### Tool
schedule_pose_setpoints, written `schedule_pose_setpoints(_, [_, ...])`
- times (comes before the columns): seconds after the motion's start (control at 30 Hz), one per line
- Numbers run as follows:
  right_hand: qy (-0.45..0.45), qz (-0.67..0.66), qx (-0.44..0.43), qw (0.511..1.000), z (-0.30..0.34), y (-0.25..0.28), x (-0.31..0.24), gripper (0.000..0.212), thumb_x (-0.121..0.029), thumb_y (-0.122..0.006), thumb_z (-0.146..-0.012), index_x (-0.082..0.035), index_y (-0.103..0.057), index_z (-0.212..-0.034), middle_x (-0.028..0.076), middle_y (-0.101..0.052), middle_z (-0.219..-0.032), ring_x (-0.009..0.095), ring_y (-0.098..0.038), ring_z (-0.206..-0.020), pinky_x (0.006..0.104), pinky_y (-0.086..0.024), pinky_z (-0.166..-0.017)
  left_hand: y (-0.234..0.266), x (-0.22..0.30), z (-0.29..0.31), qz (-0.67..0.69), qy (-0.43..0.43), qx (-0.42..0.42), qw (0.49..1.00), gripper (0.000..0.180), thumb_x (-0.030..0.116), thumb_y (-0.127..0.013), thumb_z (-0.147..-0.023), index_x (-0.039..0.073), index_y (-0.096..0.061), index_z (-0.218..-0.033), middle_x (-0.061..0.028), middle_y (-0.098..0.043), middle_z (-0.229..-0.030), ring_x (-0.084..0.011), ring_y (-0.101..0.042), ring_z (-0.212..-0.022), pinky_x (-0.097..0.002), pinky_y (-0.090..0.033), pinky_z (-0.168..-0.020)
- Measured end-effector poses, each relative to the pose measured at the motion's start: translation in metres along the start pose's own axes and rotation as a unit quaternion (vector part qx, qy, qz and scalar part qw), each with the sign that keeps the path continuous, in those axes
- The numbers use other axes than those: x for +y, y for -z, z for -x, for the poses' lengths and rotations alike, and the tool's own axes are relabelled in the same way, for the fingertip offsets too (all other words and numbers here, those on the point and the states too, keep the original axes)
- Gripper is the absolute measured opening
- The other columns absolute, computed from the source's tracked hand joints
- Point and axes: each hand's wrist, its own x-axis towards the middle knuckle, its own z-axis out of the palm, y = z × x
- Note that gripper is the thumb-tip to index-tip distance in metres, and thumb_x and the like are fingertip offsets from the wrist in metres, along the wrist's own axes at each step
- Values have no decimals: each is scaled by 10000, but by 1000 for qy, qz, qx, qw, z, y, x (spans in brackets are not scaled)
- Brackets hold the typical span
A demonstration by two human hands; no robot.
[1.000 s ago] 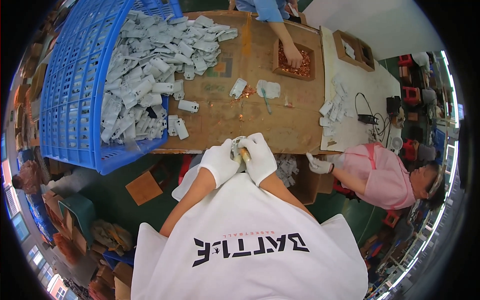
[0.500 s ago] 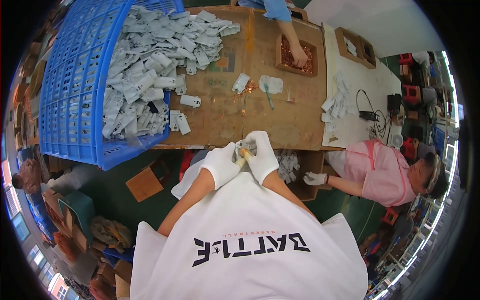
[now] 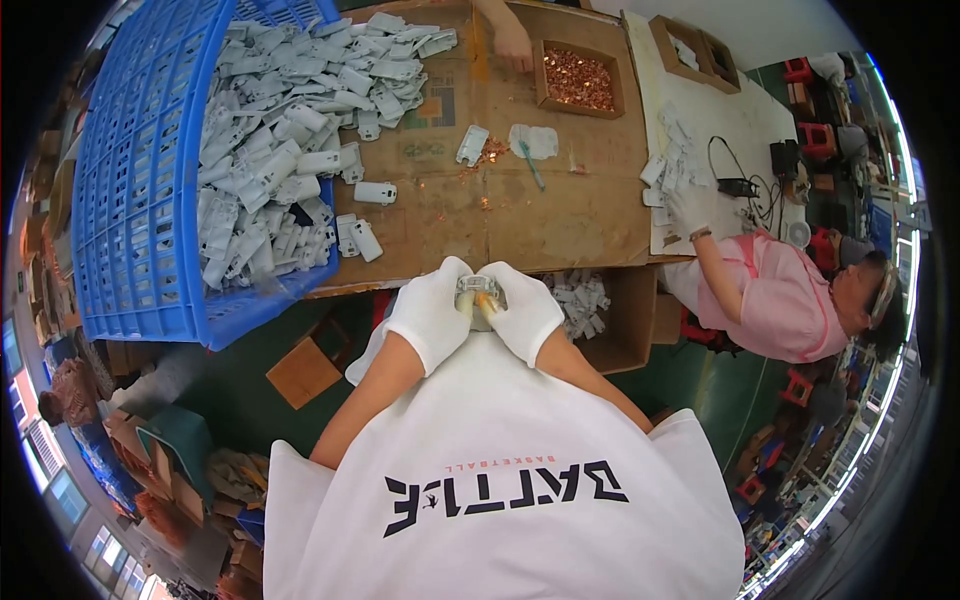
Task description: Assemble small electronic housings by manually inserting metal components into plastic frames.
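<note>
My left hand (image 3: 432,312) and my right hand (image 3: 524,312), both in white gloves, meet just off the near table edge. Between them they grip a small pale grey plastic housing (image 3: 478,286), its inner side facing up. Both thumbs press on its near end, their tips yellowish; the fingers wrap around its sides and partly cover it. Beyond my hands, similar housings lie on the cardboard-covered table (image 3: 430,235), among them a single housing (image 3: 375,193). Another housing (image 3: 473,145) rests beside a scatter of small copper-coloured parts (image 3: 492,152).
A big blue crate (image 3: 140,200) tips toward the table, with a heap of housings (image 3: 300,130) spilling out. Past it stand a box of copper parts (image 3: 580,80) and another person's hand (image 3: 512,45). At right, a person in pink (image 3: 780,295) reaches over housings. Under the table sits a carton (image 3: 625,320).
My hands have drawn level around the housing, turning it more squarely toward me. The far person's hand has left the copper parts box. The pink-clad person's gloved hand has risen to the white tabletop.
</note>
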Motion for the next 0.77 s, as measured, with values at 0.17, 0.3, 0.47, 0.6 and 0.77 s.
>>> schedule_pose_setpoints(0.17, [5, 22, 33, 999, 6, -5, -1, 143, -136, -595, -846, -84, -587, -979, 184, -645, -917, 388, -608, -862, 434, -483, -734, -3, 3, 2, -60, -41, 22, 997, 118, 94, -581, -837, 71, -553, -949, -212, -650, -795, -415, -632, -791, -485, -492, -693])
schedule_pose_setpoints(0.3, [21, 12, 31, 999, 7, -14, -2, 154, -142, -553, -850, -82, -578, -990, 201, -641, -958, 416, -600, -928, 465, -479, -769, -2, 2, 8, -66, -37, 41, 996, 114, 76, -590, -816, 76, -553, -923, -229, -636, -758, -429, -627, -772, -500, -489, -679])
schedule_pose_setpoints(0.47, [18, 20, 30, 999, 2, -13, 4, 147, -135, -564, -853, -73, -560, -985, 201, -639, -949, 409, -600, -911, 465, -473, -757, -6, 3, 3, -85, -34, 28, 995, 107, 61, -600, -807, 56, -560, -906, -240, -640, -757, -427, -633, -772, -495, -489, -693])
schedule_pose_setpoints(0.6, [21, 23, 1, 1000, 0, -4, 2, 166, -121, -558, -852, -55, -536, -1002, 211, -646, -937, 409, -609, -897, 473, -469, -765, -6, 8, -1, -92, -16, 10, 996, 100, 50, -593, -810, 50, -558, -904, -239, -643, -766, -426, -633, -781, -493, -487, -698])
schedule_pose_setpoints(0.77, [-43, -12, -77, 996, -9, 7, 3, 259, -213, -598, -877, -83, -533, -1092, 223, -642, -1055, 385, -614, -984, 450, -480, -817, 1, 15, -10, -102, -25, -3, 994, 127, 92, -578, -829, 64, -519, -938, -221, -661, -824, -425, -638, -817, -499, -493, -741])
